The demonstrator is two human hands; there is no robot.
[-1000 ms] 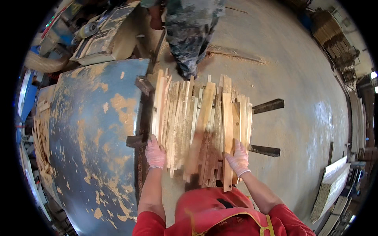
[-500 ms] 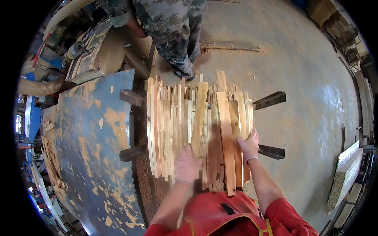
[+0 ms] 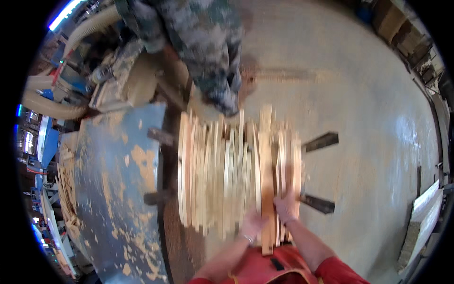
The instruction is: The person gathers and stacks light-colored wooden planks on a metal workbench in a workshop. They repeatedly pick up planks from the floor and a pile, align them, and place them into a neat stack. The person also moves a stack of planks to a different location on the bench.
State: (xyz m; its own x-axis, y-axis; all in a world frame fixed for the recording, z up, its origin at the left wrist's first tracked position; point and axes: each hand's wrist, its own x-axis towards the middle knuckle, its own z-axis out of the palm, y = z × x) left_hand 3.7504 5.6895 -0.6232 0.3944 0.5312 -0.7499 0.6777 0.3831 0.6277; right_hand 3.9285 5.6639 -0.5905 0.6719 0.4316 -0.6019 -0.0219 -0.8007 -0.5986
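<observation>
Many narrow wooden strips (image 3: 213, 175) lie side by side in front of me, their ends pointing toward and away from me. A wider, orange-toned board (image 3: 267, 189) lies over the right part of the stack, its near end at my red apron. My left hand (image 3: 254, 223) is against the left edge of this board, its fingers smeared by motion. On the board's other side, my right hand (image 3: 286, 208) grips wooden strips (image 3: 283, 175) at the right of the stack, thumb toward the board and fingers over the strips. Both wrists show a pale cuff.
Dark support bars (image 3: 319, 203) jut out on both sides of the stack. A blue-grey metal table (image 3: 118, 189) with patches of sawdust stands at left. Beyond the stack is a person in camouflage clothing (image 3: 203, 52), beside a machine with ribbed hoses (image 3: 61, 106). Thick boards (image 3: 421, 222) lie at far right.
My left hand has moved right, from the middle strips to the board. My right hand has come inward and nearer to me. The slanted middle strip now lies straighter; the wide board is also straighter.
</observation>
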